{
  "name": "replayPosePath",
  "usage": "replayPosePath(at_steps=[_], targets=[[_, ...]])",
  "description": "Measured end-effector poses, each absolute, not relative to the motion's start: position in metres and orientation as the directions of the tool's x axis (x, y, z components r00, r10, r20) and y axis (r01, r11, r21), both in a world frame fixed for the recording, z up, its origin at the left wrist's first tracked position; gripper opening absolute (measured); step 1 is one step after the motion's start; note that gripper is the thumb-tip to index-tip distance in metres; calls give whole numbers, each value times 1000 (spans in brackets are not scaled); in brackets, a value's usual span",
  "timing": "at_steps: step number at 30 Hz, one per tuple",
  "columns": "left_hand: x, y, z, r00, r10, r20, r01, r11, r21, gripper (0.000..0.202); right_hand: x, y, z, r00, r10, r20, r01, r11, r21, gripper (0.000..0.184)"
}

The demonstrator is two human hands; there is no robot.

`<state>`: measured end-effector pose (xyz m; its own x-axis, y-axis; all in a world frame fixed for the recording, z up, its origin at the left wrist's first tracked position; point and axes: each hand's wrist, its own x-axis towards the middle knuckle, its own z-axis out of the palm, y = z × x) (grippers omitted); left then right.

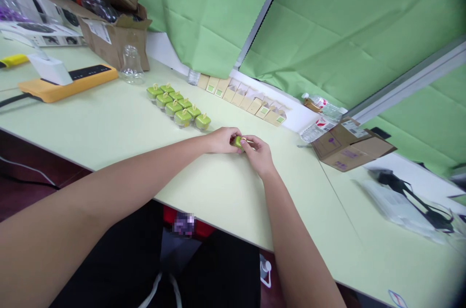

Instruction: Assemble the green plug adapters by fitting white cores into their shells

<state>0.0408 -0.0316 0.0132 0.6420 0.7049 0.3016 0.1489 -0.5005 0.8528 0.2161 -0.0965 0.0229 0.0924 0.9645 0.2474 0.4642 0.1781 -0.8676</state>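
Note:
Over the middle of the pale table (218,191), both hands meet around a small green-lidded container (238,142). My left hand (223,140) closes on it from the left, and its fingertips are partly hidden. My right hand (259,154) pinches the green top from the right, with the thumb on the near side. A bit of yellow shows at the lid, and the hands cover most of the body. Further left stand two rows of similar green-lidded containers (182,116), with clear lower parts and yellow loops on top.
Small tan boxes (238,94) line the back edge by the green curtain. On the left are an orange power strip (78,84), a clear plastic bottle (131,63) and an open carton (122,41). Bottles (322,123) and a cardboard box (345,145) stand right.

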Motion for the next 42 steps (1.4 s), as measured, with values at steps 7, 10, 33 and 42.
replayPosePath(at_steps=[7, 10, 33, 42], targets=[[41, -32, 14, 656, 686, 315, 172, -542, 822, 46, 218, -96, 23, 109, 949, 297, 483, 211, -850, 32], [40, -35, 16, 660, 682, 315, 173, -547, 819, 45, 218, -96, 21, 108, 941, 321, 502, 228, -834, 31], [38, -38, 23, 689, 658, 306, 135, -530, 837, 34, 217, -95, 21, 131, 931, 341, 566, 212, -797, 30], [39, -38, 22, 704, 655, 274, 137, -503, 853, 34, 218, -94, 21, 164, 937, 309, 562, 169, -810, 32]])
